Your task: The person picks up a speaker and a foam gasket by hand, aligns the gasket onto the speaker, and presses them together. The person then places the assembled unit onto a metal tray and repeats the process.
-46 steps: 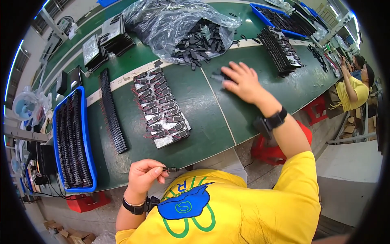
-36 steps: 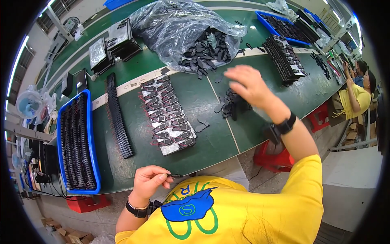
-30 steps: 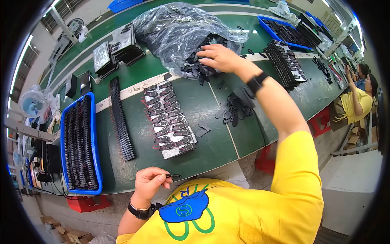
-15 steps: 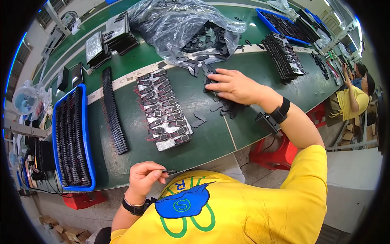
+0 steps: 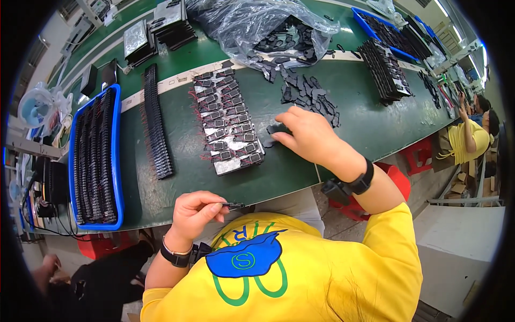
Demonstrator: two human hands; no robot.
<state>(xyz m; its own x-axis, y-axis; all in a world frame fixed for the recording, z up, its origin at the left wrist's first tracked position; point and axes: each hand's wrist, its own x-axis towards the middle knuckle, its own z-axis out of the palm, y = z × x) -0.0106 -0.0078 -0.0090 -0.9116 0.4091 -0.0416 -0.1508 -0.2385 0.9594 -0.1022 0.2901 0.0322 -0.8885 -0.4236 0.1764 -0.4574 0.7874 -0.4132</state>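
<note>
Pinching a small blk part (image 5: 234,205) btwn thumb & fingertips, the L hand (image 5: 194,214) is at the near edge of the green table (image 5: 365,129), just in front of the yellow shirt (image 5: 300,263); part sticks out to the R, approx. level. Blk wristband (image 5: 174,256) on that arm. Lower L, a person in dark clothes (image 5: 102,279), partly cut off by the dark rim. Red stool (image 5: 394,185) on R, by the table edge. A bit farther in, R hand (image 5: 308,134) is over the table, palm down, fingers bent, thumb & fingertips at a dark flat piece (image 5: 276,129); can't tell if it's gripped or only touched. Just L of that hand, a pale block (image 5: 236,145) w/ 2 columns of blk parts on top, red wires along its L side. Next L, a long blk row of parts (image 5: 155,123), then a blue bin (image 5: 117,161) w/ several such rows inside. Beyond R hand, loose pile of flat blk pieces (image 5: 311,96); behind it, a clear plastic bag (image 5: 230,32), mouth open, more pieces inside. Far R: stack of blk trays (image 5: 383,75), & a co-worker in yellow (image 5: 466,137) past it.
</note>
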